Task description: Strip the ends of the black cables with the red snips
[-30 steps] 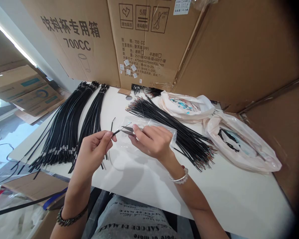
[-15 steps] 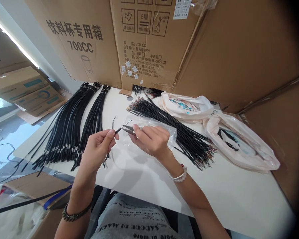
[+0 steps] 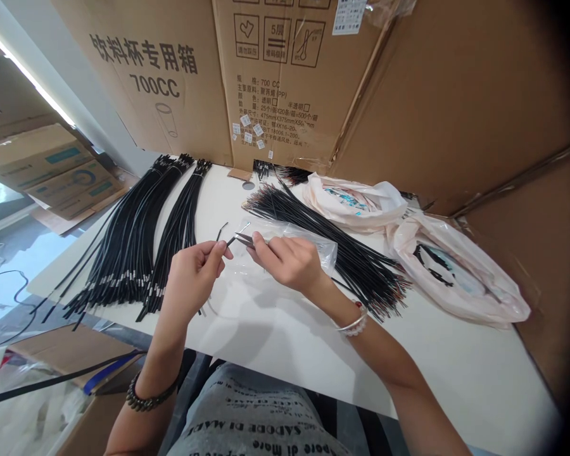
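My left hand (image 3: 200,269) pinches a thin black cable (image 3: 230,241) between thumb and forefinger, its pale tip pointing up and right. In my right hand (image 3: 289,259) is a small pointed metal tool, like tweezers (image 3: 245,239), closed in the fingers. Its tips lie at or beside the cable end; whether they grip it I cannot tell. A clear plastic bag (image 3: 320,250) lies flat behind and under my right hand. Beyond it rests a thick bundle of loose black cables (image 3: 332,237) with coppery ends.
Tied bundles of black cables (image 3: 128,221) lie on the left of the white table (image 3: 275,342), some hanging over its edge. Two pinkish-white plastic bags (image 3: 460,272) stand open at the right. Tall cardboard boxes (image 3: 285,95) wall off the back and right.
Both hands still hold the cable and tool close together. My right forearm has shifted slightly right, and the tool tips have moved a little along the cable end. The view has tilted slightly.
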